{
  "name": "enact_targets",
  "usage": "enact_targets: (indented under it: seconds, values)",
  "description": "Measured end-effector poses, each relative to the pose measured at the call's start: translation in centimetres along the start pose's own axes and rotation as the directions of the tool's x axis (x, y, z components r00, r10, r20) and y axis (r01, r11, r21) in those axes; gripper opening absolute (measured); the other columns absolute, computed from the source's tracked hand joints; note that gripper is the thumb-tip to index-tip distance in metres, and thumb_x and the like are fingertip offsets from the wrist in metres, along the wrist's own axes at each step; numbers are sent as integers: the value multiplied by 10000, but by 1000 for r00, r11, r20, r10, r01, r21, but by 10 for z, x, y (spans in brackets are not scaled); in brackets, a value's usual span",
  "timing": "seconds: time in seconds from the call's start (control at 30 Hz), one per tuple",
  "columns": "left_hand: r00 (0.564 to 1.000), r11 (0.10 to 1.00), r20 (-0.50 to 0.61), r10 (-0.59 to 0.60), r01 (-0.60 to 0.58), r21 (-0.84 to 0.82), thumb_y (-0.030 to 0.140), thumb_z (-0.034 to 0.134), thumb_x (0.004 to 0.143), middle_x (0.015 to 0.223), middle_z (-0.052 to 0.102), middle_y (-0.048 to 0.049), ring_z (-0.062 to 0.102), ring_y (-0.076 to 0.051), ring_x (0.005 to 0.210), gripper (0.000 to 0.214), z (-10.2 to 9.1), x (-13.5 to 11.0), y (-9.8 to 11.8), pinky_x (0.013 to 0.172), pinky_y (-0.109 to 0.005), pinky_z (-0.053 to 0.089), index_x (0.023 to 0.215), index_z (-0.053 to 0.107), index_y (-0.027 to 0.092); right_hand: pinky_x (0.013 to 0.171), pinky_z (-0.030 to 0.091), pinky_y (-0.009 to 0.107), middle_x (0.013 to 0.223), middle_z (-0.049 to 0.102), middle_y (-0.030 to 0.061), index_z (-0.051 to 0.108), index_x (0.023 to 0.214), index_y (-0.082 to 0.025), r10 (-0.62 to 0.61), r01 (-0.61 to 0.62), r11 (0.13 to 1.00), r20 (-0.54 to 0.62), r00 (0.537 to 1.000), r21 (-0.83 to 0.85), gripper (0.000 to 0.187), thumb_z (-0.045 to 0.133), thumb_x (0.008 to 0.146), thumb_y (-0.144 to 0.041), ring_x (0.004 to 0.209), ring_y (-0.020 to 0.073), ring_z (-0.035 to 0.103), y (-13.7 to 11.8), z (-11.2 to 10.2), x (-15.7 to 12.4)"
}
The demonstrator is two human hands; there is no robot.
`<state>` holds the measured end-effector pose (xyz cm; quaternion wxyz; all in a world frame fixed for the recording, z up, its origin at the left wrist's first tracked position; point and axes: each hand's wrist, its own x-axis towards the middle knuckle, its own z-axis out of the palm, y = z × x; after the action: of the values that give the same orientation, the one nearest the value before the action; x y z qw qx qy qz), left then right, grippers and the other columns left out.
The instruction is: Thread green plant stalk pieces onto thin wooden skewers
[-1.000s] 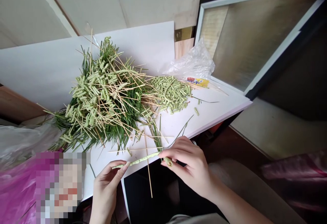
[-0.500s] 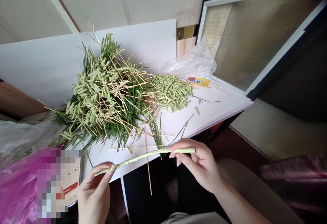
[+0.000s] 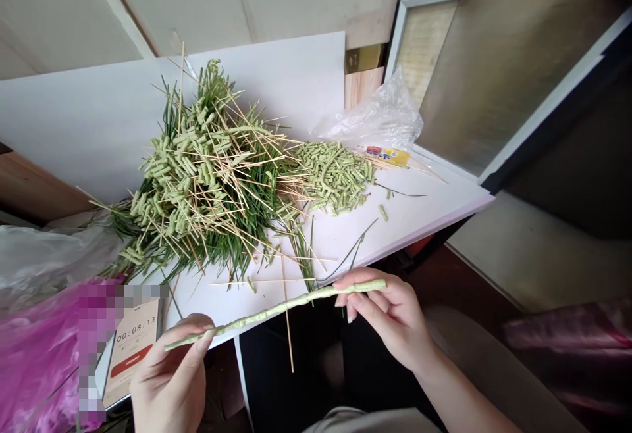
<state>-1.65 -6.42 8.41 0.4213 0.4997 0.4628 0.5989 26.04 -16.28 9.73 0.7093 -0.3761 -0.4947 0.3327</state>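
My hands hold a long, pale green twisted strip [image 3: 276, 306] stretched nearly straight across the front of the white board [image 3: 276, 84]. My left hand [image 3: 170, 380] pinches its lower left end, and my right hand [image 3: 390, 314] pinches its upper right end. Beyond them lies a large tangled pile of green blades, wooden skewers and curled pale green pieces [image 3: 207, 176]. A heap of short pale green pieces [image 3: 336, 176] sits to its right. A loose wooden skewer [image 3: 287, 324] lies under the strip and juts past the board's front edge.
A phone showing a timer [image 3: 131, 334] sits beside my left hand, above a pink plastic bag [image 3: 39, 360]. A clear plastic bag [image 3: 380, 117] and a yellow packet [image 3: 388, 155] lie at the board's back right. A glass-paned frame [image 3: 494, 77] stands to the right.
The strip has gone from short and curled at its right end to long and nearly straight. My hands have moved apart, the left toward the lower left and the right toward the right.
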Motion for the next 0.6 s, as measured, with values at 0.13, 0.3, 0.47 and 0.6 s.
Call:
enact_targets:
  seconds: [0.13,0.3,0.47,0.6]
  values:
    - [996,994,36,84,-86,59,228,905,672,804,760,23,691,-159,822,181,-1,-2,-1,800,-228,563,781,761,241,644,574,202,944,733,21,785,1137,-281,45,-44,997,-8,999,59,205,652,1014,-185,698,107,643,3,-5,-3]
    - [987,989,87,135,-140,56,214,886,711,801,765,16,707,-151,821,137,2,-5,2,770,-206,583,776,768,243,637,513,206,850,704,-2,785,1090,-274,202,-194,931,7,979,308,126,728,982,-306,611,83,573,11,-10,-1]
    - [987,994,146,63,-49,-100,264,935,685,807,766,16,717,-153,857,179,7,-12,3,822,-224,610,766,775,252,691,501,200,811,633,-6,794,1031,-232,333,-283,810,-6,943,514,122,749,948,-310,670,96,539,12,-7,-3]
    - [989,983,143,19,8,-184,286,959,659,788,740,19,701,-133,833,221,14,-19,6,837,-224,605,736,756,244,789,537,260,878,579,-22,781,956,-223,414,-303,657,5,910,691,73,767,906,-274,587,65,432,17,-2,-8]
